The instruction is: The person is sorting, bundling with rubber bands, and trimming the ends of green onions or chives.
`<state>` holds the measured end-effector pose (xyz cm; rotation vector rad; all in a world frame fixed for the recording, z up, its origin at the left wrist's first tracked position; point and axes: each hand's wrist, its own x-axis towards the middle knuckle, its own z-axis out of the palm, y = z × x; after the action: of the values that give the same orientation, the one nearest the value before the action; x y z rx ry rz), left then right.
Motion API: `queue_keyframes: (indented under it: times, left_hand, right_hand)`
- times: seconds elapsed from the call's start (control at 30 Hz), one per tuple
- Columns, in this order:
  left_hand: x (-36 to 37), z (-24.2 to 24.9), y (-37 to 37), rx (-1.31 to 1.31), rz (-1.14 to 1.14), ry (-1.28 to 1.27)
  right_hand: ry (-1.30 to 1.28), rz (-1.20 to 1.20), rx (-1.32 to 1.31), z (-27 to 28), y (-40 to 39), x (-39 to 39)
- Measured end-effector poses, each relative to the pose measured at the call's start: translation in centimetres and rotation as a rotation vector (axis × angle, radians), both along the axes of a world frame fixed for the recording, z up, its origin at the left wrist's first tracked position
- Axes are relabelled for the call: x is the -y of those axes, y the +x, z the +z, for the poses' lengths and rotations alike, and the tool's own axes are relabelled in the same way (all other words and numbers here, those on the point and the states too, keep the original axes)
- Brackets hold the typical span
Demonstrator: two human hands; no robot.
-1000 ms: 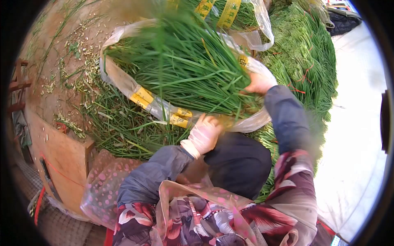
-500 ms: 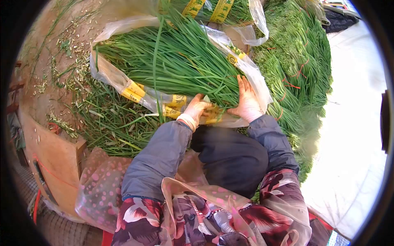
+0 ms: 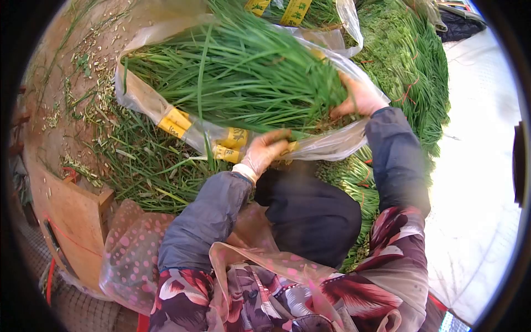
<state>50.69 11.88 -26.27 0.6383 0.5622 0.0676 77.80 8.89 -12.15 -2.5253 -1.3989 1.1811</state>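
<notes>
A large heap of long green garlic chives point(image 3: 238, 77) lies in an open clear plastic bag point(image 3: 138, 88) with yellow printed labels. My right hand point(image 3: 362, 97) is at the heap's right end, fingers and thumb curled around the gathered ends, inside the bag's edge. At the bag's near edge is my left hand point(image 3: 264, 154), its slightly blurred fingers stretched towards the chives, with thumb and fingers apart. A yellow label point(image 3: 228, 153) on the bag lies just left of that hand.
Bundles of chives tied with red bands point(image 3: 401, 72) are stacked on the right, beside a white sheet point(image 3: 470, 166). Loose leaves and trimmings point(image 3: 149, 160) litter the ground at left, near a wooden board point(image 3: 74, 221). Another labelled bag point(image 3: 348, 27) lies at the back.
My right hand has moved up and to the right, and the chives' near end and bag edge have shifted that way. My left hand has moved only slightly.
</notes>
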Motion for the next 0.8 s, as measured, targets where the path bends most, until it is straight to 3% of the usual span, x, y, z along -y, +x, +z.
queue_keyframes:
  times: [0.03,0.07,0.13,0.17,0.2,0.23,0.27,0.3,0.37,0.4,0.47,0.53,0.6,0.63,0.7,0.73,0.8]
  left_hand:
    - [0.8,-1.6,-0.5,-0.078,-0.261,0.109]
    - [1.9,-3.9,-1.2,-0.110,-0.359,0.276]
    - [2.6,-4.2,-2.0,-0.095,-0.254,0.000]
    - [1.9,-2.9,-2.0,-0.097,-0.247,0.005]
    - [0.8,-0.4,-2.3,-0.111,-0.108,0.131]
    - [0.1,1.5,-2.5,-0.123,0.025,0.259]
    - [-0.2,2.3,-2.5,-0.066,0.215,0.199]
    - [-1.2,3.0,-2.5,-0.069,0.194,0.115]
    - [-3.0,2.6,-2.8,-0.014,0.150,-0.146]
    - [-2.8,2.1,-2.6,-0.009,0.154,-0.142]
    - [-2.0,1.5,-2.3,0.158,0.019,-0.527]
    - [-0.8,1.4,-1.4,0.247,0.019,-0.528]
    - [-0.9,2.6,0.0,0.472,0.170,-0.574]
    - [-2.8,5.7,-0.6,0.447,0.162,-0.578]
    - [-2.3,7.1,-2.0,0.347,0.251,-0.468]
    - [-2.0,7.8,-3.2,0.242,0.346,-0.362]
    - [-1.7,8.3,-7.2,0.211,0.330,-0.270]
  right_hand:
    - [-0.051,-0.139,-0.165,-0.3,0.2,0.0]
    - [-0.100,-0.275,-0.327,-0.8,0.6,0.0]
    - [0.482,0.400,-0.207,-4.0,1.2,-0.1]
    - [0.212,0.176,-0.273,-4.2,0.9,0.7]
    - [0.212,0.179,-0.282,-3.8,0.8,0.6]
    - [0.060,-0.072,-0.517,-2.9,0.7,0.5]
    - [-0.101,-0.329,-0.745,-2.3,0.7,0.8]
    - [-0.213,-0.318,-0.756,-2.4,1.7,0.5]
    - [-0.076,-0.386,-0.731,-0.5,1.2,1.4]
    - [0.055,-0.450,-0.710,0.5,0.7,1.3]
    - [0.020,-0.485,-0.773,0.8,0.8,1.4]
    - [-0.008,-0.443,-0.875,1.0,-1.8,0.9]
    - [0.063,-0.261,-0.709,3.4,-7.6,0.0]
    - [0.090,-0.071,-0.440,3.4,-9.3,0.4]
    - [-0.109,-0.028,-0.175,6.3,-15.1,0.2]
    - [-0.149,0.032,-0.091,7.8,-17.9,0.0]
    - [-0.004,0.179,-0.059,7.3,-21.4,1.2]
